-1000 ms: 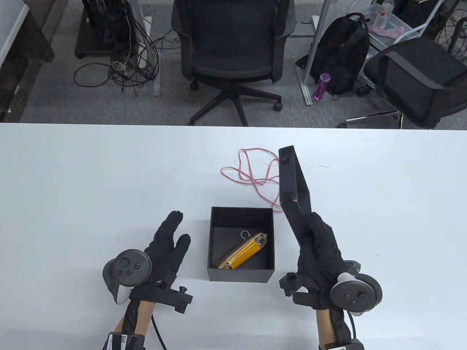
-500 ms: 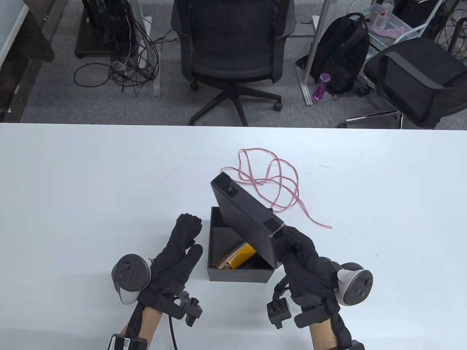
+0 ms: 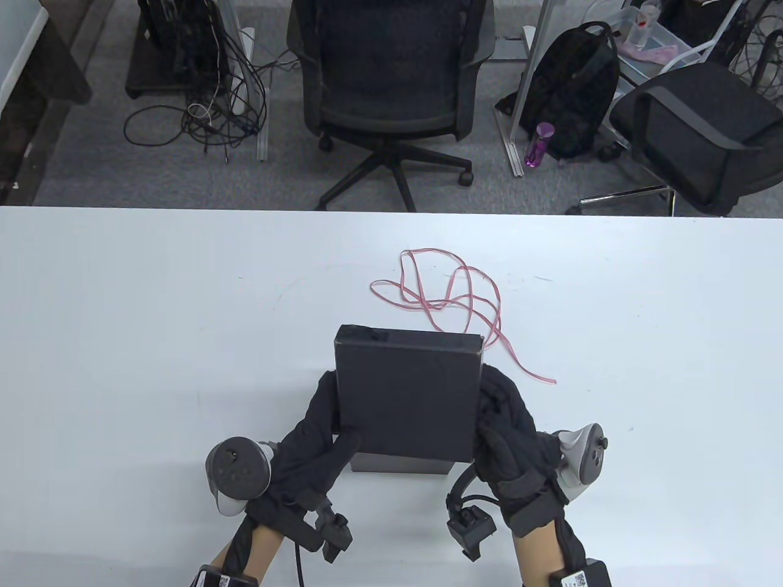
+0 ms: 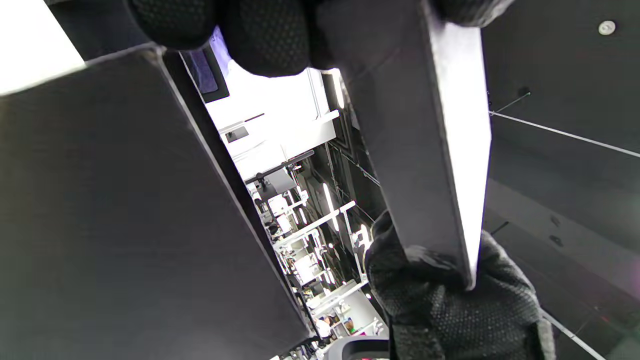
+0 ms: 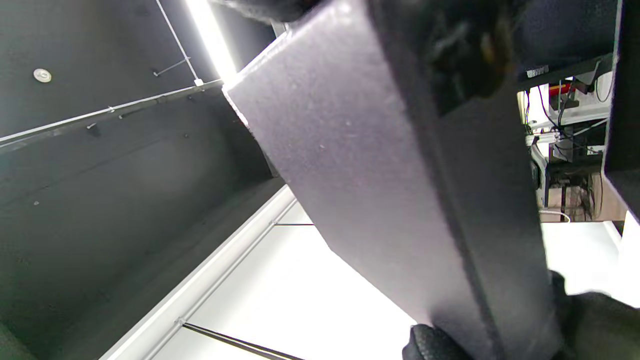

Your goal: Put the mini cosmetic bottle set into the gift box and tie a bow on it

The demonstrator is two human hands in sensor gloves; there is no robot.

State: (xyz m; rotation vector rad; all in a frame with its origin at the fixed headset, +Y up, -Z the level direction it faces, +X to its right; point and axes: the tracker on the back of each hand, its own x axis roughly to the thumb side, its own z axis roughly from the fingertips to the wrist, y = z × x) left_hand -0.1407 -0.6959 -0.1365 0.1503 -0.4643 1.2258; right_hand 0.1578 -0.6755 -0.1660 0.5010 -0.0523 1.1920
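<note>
Both hands grip the lid between them, over the gift box.

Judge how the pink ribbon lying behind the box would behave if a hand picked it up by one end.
The ribbon lies in loose, overlapping loops on the table, so it is probably floppy and would trail rather than lift whole. It looks thin and narrow, so likely very light. Crossed strands suggest it might snag or tangle when pulled.
</note>
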